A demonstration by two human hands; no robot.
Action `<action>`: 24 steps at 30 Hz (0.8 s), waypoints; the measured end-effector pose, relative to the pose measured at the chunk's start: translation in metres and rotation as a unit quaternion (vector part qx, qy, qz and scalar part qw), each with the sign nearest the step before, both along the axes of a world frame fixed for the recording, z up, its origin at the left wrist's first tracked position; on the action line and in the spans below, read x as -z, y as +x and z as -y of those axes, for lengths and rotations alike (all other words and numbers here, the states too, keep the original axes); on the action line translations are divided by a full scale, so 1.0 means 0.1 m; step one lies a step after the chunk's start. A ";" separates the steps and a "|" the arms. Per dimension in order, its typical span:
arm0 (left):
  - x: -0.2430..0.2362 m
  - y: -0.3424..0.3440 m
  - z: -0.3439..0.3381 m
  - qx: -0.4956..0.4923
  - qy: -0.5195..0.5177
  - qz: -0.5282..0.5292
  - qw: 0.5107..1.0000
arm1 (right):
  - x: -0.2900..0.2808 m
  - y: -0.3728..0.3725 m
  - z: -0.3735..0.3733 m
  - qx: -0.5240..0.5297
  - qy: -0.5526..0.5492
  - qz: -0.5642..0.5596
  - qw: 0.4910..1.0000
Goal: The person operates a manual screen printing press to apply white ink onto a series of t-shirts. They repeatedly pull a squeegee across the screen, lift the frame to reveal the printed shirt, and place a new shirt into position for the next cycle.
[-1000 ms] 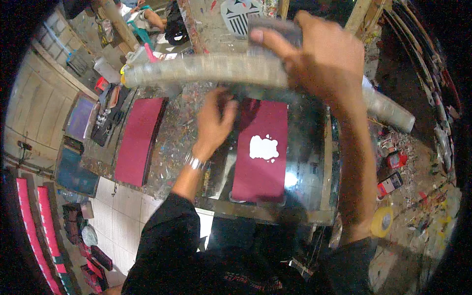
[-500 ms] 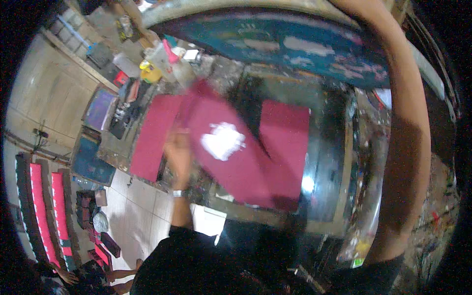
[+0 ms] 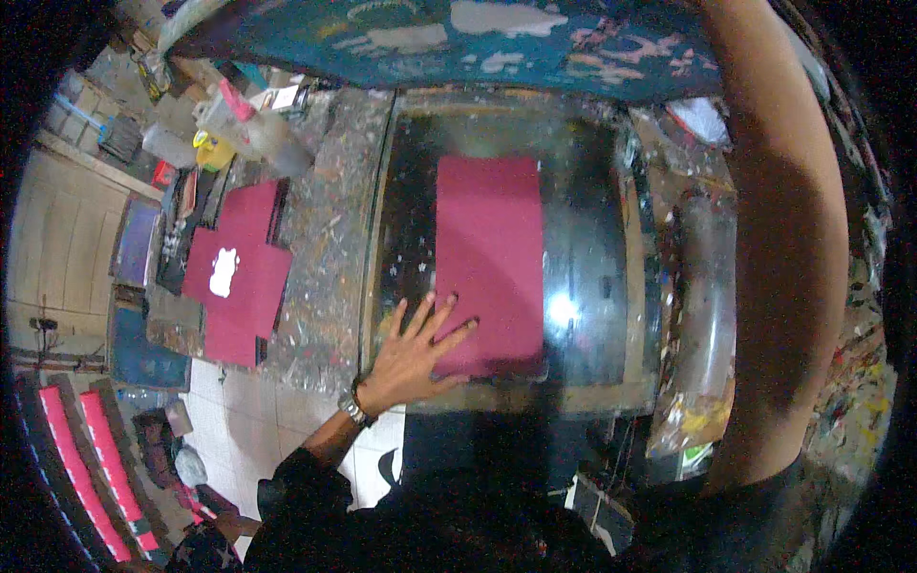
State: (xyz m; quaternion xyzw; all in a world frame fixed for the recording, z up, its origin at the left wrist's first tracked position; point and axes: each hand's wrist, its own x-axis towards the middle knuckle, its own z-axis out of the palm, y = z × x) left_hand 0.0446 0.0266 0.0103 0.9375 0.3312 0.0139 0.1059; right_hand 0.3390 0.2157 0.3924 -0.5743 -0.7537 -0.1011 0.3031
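Sheet (image 3: 492, 248) of plain maroon lay on a glossy dark panel (image 3: 587, 229), short end facing the person (image 3: 430, 520), long axis running away. The left hand (image 3: 411, 363) spread wide over its near-left corner; the right hand's grip I couldn't tell.

Plain maroon rectangular sheet (image 3: 492, 229), flat on the dark glossy board (image 3: 592, 239), short end nearest.

1 printed maroon pc (image 3: 249, 273), 2 pink strips (image 3: 112, 463), 1 l hand (image 3: 406, 365)
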 end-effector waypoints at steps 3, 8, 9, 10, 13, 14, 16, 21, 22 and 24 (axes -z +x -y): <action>-0.02 0.09 -0.04 0.020 -0.006 0.012 1.000 | -0.05 0.11 -0.12 0.025 -0.004 0.043 0.999; -0.03 0.04 -0.03 0.025 -0.027 0.020 0.999 | -0.05 -0.01 0.11 0.094 0.007 0.044 0.995; -0.08 0.04 -0.04 0.037 -0.023 0.035 0.998 | -0.06 -0.05 0.24 0.112 -0.035 0.048 0.992; -0.20 0.09 -0.07 0.013 -0.020 0.130 0.991 | -0.10 -0.04 0.42 0.134 -0.073 0.053 0.987; -0.70 -0.01 -0.16 -0.116 -0.087 0.440 0.886 | 0.68 -0.38 0.66 0.143 0.008 0.107 0.984; -0.96 0.03 -0.19 -0.174 -0.139 0.566 0.794 | 1.03 -0.47 0.88 0.145 0.097 0.117 0.978; -1.13 -0.02 -0.12 -0.268 -0.209 0.677 0.653 | 1.49 -0.58 1.34 0.083 0.070 0.145 0.983; -0.25 -0.27 0.27 -0.407 -0.367 0.609 0.573 | 2.75 -0.46 1.76 -0.002 -0.191 0.100 0.976; -0.12 -0.32 0.29 -0.409 -0.396 0.595 0.567 | 2.78 -0.41 1.70 -0.015 -0.291 0.075 0.954; 0.10 -0.42 0.31 -0.407 -0.372 0.572 0.607 | 2.72 -0.40 1.61 -0.018 -0.355 0.094 0.930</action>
